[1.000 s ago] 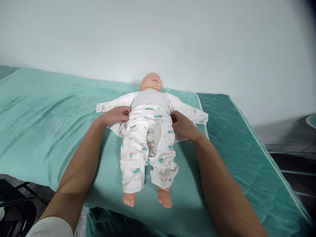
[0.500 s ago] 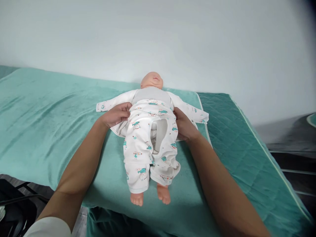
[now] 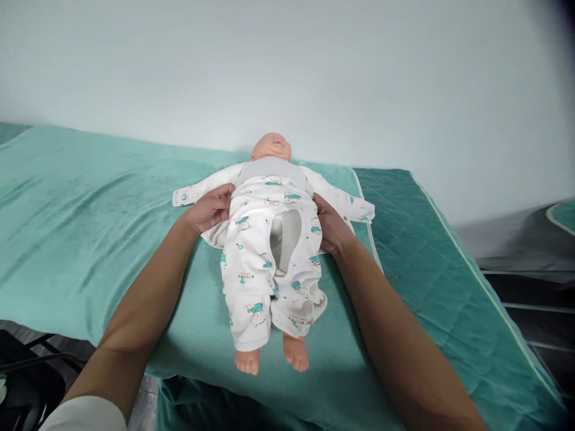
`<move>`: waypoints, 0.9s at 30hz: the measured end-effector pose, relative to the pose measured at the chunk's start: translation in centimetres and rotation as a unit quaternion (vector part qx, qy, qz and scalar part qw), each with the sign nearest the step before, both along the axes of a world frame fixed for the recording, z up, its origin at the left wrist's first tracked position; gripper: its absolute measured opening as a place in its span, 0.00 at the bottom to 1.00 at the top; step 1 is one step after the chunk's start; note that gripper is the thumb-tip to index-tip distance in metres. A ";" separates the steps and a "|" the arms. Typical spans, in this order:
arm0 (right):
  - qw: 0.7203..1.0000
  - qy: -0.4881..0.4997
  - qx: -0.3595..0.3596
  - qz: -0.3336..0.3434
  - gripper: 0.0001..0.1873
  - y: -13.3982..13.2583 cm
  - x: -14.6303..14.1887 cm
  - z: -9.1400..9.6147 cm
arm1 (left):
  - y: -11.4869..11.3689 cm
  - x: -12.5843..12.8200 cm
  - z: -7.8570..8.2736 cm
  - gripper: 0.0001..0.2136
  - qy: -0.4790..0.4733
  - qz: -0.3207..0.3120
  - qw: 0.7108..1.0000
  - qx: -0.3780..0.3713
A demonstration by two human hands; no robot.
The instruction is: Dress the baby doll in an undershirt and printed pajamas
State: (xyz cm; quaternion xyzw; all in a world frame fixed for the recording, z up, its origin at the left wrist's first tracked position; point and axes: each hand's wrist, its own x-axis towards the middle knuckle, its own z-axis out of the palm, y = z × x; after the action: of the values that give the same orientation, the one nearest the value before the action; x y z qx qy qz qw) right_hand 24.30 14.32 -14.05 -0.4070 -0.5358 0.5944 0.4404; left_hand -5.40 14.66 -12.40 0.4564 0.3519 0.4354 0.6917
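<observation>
A baby doll (image 3: 271,146) lies on its back on a teal blanket (image 3: 90,203), head toward the wall, bare feet toward me. It wears white printed trousers (image 3: 251,269) with an open crotch, and an open white printed jacket (image 3: 345,203) is spread under its arms. My left hand (image 3: 210,209) grips the trousers' waistband at the doll's left-of-frame hip, fingers curled. My right hand (image 3: 329,226) holds the waistband on the other side, fingers tucked behind the fabric.
A darker quilted teal mat (image 3: 431,263) covers the bed to the right, ending at a pale edge. A white wall (image 3: 314,66) stands right behind the doll's head. Dark floor and chair parts (image 3: 27,371) show at the lower left.
Both hands have slid the trousers' waistband higher up the doll's torso, and the trouser cuffs have risen, baring more of the ankles.
</observation>
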 end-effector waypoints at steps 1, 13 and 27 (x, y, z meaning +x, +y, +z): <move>1.000 0.001 0.000 -0.002 0.23 0.0 0.0 0.0 | 0.0 0.0 0.0 0.14 0.000 0.001 1.000 0.001; 0.999 0.025 -0.028 0.006 0.16 0.3 0.6 -0.1 | -0.1 0.1 -0.1 0.14 0.097 -0.006 0.994 0.041; 0.998 0.044 -0.031 0.024 0.13 1.2 1.3 -1.0 | -0.2 -0.5 0.6 0.12 0.237 -0.029 0.971 0.012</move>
State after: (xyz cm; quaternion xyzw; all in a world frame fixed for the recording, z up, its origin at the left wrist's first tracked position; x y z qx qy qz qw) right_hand 25.58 15.51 -15.07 -0.3811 -0.5069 0.6382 0.4365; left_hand -5.94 14.46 -11.83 0.5645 0.4869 0.2986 0.5959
